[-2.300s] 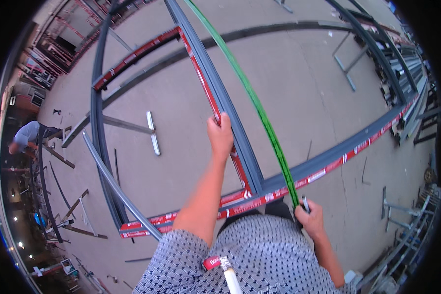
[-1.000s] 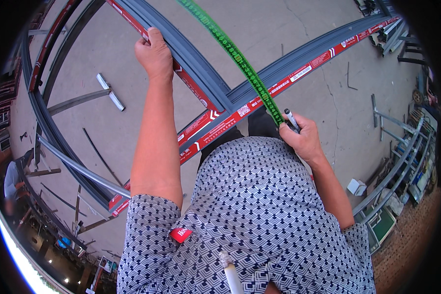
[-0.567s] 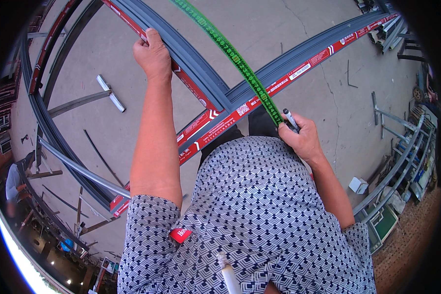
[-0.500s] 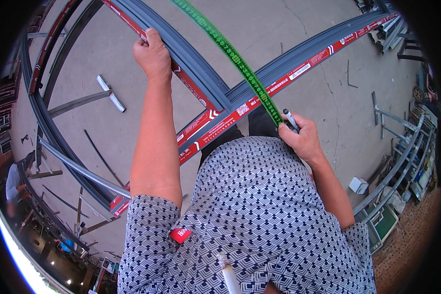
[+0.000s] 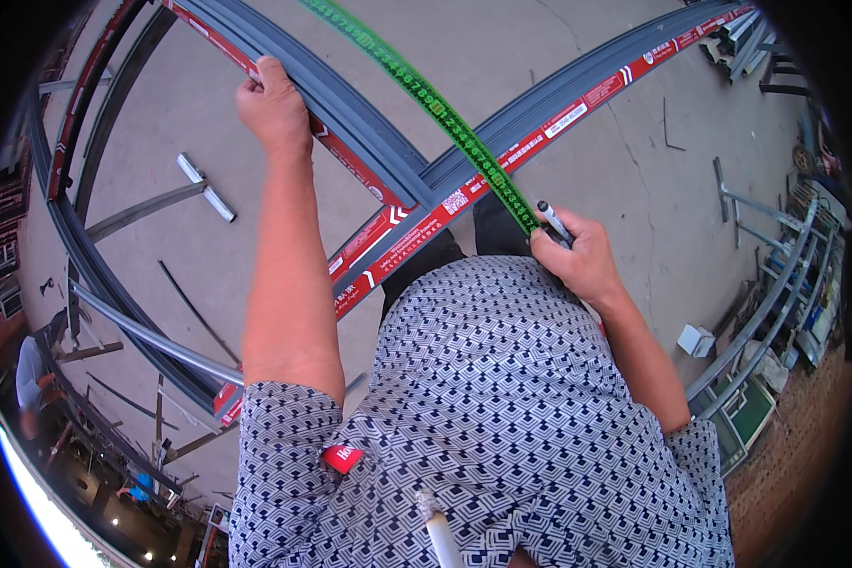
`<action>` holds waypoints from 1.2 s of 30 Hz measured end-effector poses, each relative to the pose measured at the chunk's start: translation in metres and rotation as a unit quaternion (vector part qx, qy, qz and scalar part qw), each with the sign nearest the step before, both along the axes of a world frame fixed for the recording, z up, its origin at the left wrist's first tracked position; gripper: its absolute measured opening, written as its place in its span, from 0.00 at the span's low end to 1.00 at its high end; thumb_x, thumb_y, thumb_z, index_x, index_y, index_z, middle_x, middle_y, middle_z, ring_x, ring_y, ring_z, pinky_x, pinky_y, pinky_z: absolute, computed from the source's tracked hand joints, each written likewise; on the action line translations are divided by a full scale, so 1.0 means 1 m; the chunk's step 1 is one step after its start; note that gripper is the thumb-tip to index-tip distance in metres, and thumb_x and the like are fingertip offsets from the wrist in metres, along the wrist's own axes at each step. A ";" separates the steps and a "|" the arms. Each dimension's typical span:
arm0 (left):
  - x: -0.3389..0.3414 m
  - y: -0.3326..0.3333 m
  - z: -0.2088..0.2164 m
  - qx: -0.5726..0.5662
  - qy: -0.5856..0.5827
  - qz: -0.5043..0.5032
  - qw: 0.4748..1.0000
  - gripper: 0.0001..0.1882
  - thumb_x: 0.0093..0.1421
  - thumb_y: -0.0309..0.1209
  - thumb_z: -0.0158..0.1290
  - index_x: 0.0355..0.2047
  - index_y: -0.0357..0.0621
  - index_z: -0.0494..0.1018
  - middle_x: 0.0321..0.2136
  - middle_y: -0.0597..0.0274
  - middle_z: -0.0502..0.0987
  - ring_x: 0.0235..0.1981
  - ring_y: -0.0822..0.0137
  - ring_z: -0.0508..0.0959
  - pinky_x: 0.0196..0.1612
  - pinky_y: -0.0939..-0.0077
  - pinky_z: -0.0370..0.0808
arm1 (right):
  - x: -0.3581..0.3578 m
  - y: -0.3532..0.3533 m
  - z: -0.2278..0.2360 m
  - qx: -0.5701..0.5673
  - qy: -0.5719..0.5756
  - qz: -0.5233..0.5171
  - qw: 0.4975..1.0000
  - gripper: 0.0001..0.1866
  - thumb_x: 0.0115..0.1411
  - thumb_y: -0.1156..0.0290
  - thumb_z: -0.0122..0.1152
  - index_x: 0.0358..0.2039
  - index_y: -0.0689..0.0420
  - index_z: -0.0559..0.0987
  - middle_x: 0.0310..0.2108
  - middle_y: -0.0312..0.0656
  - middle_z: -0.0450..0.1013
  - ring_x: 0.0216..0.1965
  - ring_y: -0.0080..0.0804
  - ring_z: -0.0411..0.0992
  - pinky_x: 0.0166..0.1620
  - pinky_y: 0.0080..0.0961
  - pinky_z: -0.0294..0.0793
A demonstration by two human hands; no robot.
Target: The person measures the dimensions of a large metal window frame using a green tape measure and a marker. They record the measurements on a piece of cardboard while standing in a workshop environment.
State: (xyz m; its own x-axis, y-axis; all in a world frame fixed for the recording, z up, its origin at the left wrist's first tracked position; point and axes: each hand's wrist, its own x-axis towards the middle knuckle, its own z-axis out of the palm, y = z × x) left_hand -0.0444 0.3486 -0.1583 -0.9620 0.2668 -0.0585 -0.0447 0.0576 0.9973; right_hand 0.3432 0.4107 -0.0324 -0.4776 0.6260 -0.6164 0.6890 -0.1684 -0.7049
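Note:
My left hand (image 5: pixel 276 109) is closed around a grey metal profile (image 5: pixel 364 118) with red printed film along its edge. That profile meets a second grey, red-filmed bar (image 5: pixel 587 80) at a corner in front of my body. In my right hand (image 5: pixel 579 257), near my waist, is the end of a green tape measure (image 5: pixel 417 87). A marker pen (image 5: pixel 556 223) is held in the same hand, sticking up beside the thumb. The tape runs up and left across the second bar and out at the top edge, so its far end is hidden.
Long curved-looking bars (image 5: pixel 57 204) stand at the left, with a silver T-shaped piece (image 5: pixel 206 189) inside them. A metal rack (image 5: pixel 795 256) and a white box (image 5: pixel 697 341) are at the right. Another person (image 5: pixel 33 374) is at the far left. A lit cigarette (image 5: pixel 438 530) shows below.
My left hand and the framed bars appear slightly farther left as the view shifts. The tape's held end has moved a little left and up with my right hand. Both holds are unchanged.

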 end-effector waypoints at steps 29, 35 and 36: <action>0.009 0.003 0.017 -0.040 0.002 0.039 0.998 0.22 0.71 0.42 0.55 0.45 0.28 0.71 0.32 0.62 0.77 0.32 0.73 0.75 0.38 0.73 0.75 | -0.014 -0.005 0.005 0.025 -0.001 0.060 0.998 0.10 0.57 0.67 0.65 0.28 0.62 0.78 0.19 0.36 0.69 0.24 0.18 0.66 0.29 0.29 0.68; 0.010 0.006 0.015 0.015 -0.023 0.037 0.999 0.23 0.71 0.42 0.55 0.46 0.28 0.69 0.30 0.66 0.75 0.30 0.77 0.72 0.34 0.77 0.73 | -0.013 -0.009 0.006 0.007 0.019 0.036 0.999 0.10 0.58 0.68 0.65 0.26 0.62 0.78 0.19 0.29 0.67 0.24 0.16 0.63 0.27 0.26 0.64; 0.012 0.005 0.017 0.002 -0.018 0.040 0.999 0.24 0.71 0.42 0.55 0.48 0.28 0.68 0.30 0.68 0.74 0.28 0.78 0.71 0.33 0.78 0.73 | -0.013 -0.010 0.006 0.002 0.021 0.030 0.999 0.10 0.58 0.69 0.64 0.26 0.62 0.77 0.19 0.29 0.67 0.24 0.16 0.63 0.26 0.26 0.63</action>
